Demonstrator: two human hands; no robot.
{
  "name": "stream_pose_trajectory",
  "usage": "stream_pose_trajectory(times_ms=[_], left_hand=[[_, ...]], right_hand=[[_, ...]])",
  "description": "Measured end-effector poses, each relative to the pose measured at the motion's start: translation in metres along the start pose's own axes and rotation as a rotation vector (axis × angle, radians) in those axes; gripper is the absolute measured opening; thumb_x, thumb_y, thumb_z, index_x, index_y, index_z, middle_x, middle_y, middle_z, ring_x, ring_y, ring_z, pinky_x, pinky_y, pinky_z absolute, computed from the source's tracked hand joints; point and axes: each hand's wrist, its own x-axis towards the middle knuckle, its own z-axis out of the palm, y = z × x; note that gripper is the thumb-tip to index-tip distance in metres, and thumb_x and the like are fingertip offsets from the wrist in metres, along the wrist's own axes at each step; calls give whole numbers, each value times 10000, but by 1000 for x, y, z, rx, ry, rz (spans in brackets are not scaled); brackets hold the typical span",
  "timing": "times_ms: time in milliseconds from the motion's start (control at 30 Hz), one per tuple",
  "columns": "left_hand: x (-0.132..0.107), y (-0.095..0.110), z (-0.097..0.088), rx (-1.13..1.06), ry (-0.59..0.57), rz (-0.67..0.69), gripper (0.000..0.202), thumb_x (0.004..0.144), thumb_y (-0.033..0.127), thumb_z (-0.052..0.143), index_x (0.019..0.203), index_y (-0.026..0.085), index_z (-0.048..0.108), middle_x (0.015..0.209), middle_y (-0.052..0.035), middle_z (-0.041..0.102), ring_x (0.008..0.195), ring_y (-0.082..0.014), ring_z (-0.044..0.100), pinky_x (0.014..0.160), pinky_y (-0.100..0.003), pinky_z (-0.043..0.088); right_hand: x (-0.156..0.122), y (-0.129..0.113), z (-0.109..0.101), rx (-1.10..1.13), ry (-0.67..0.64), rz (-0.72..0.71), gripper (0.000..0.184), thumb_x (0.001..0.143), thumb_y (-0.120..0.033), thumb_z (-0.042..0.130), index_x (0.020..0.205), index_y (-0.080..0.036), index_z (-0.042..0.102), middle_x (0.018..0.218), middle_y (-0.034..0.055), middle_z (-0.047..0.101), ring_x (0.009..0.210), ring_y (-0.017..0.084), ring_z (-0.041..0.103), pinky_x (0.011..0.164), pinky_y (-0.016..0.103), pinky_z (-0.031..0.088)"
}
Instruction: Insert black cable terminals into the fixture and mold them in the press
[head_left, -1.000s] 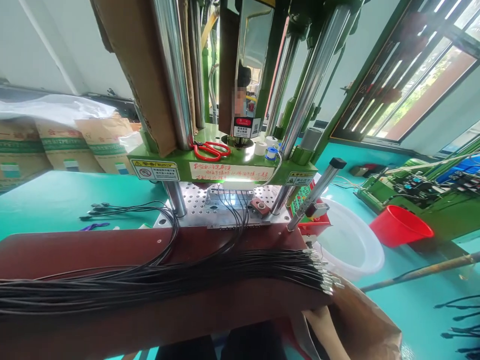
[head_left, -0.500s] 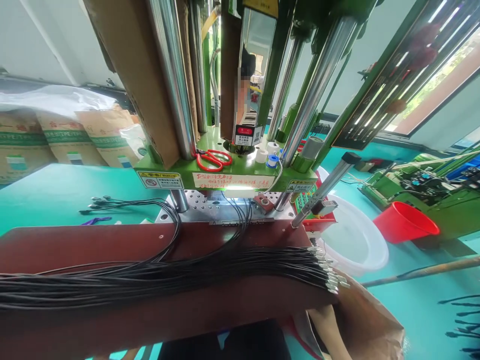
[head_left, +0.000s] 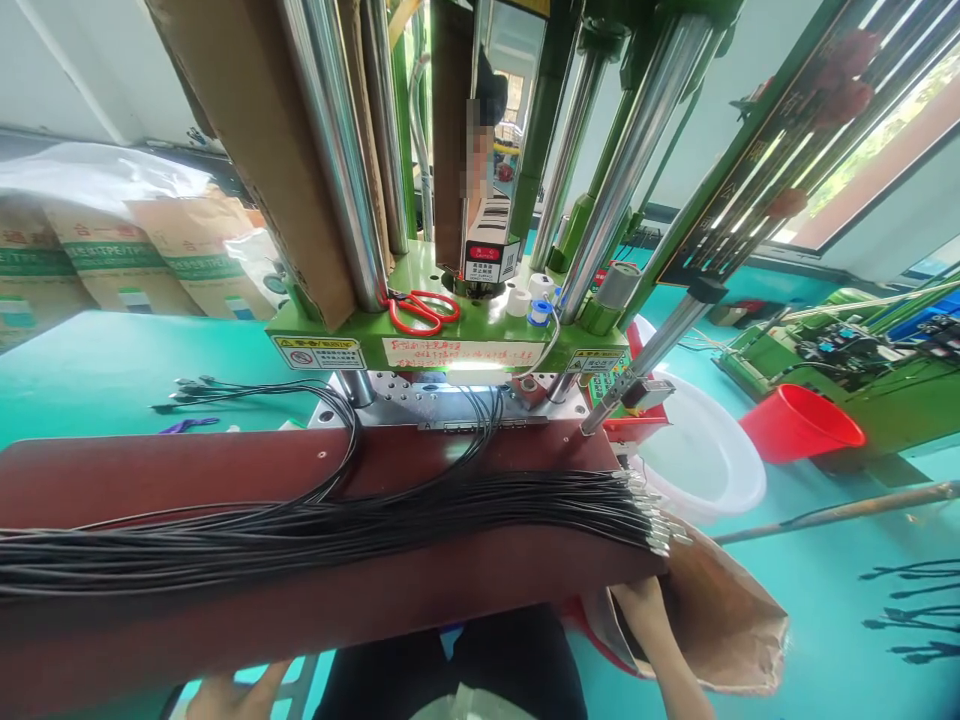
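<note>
My left hand (head_left: 229, 697) is at the bottom edge of the view, under the near edge of the brown board (head_left: 450, 590). Part of it shows, but the board hides the fingers. Beneath the board's right corner is my right hand (head_left: 637, 603), by the mouth of a brown paper sack (head_left: 731, 620); its fingers are hidden too. A long bundle of black cables (head_left: 420, 515) lies across the board, its metal connectors (head_left: 649, 510) at the right end. Several cables run from the bundle into the green press (head_left: 330, 320).
Red-handled scissors (head_left: 424, 312) and small white rolls (head_left: 517, 302) rest on the press ledge. To the right are a white tub (head_left: 712, 450), a red bucket (head_left: 802, 425) and a pole (head_left: 840, 512). Paper sacks (head_left: 120, 250) stand at the left back.
The view has shifted, so the board and press sit slightly higher and further left in it. More of my left hand shows at the bottom. The cables lie as before on the board.
</note>
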Motion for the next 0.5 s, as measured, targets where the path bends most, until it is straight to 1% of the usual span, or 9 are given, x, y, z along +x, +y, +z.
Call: stream_pose_trajectory(times_ms=[167,267,367,500], left_hand=[[-6,12,-6,48,-20,-35,641,709,573,388,1147,123,516,935,-150,627,863,-349,575,696,-407,453],[-8,15,-7,43,-2,-37,619,715,545,407,1169,136,502,937,-140,629,903,-354,567,719,-414,450],[-5,11,-6,24,-7,-42,604,697,546,433,1144,150,520,950,-132,632,966,-365,549,752,-431,447],[3,1,-7,67,-108,-75,620,672,559,462,1138,154,524,1007,-143,623,1006,-385,536,750,-446,456]], right_hand=[[-1,-2,2,14,47,-34,444,503,-365,641,881,-134,655,872,137,697,909,328,614,835,446,468],[0,1,2,30,47,-40,447,486,-347,661,875,-128,642,887,140,697,882,330,622,800,454,484],[1,6,1,37,32,-69,450,497,-350,673,887,-131,634,920,142,692,891,325,622,805,452,485],[1,8,2,2,20,-87,451,529,-364,666,907,-124,626,933,150,685,909,325,615,809,455,483]])
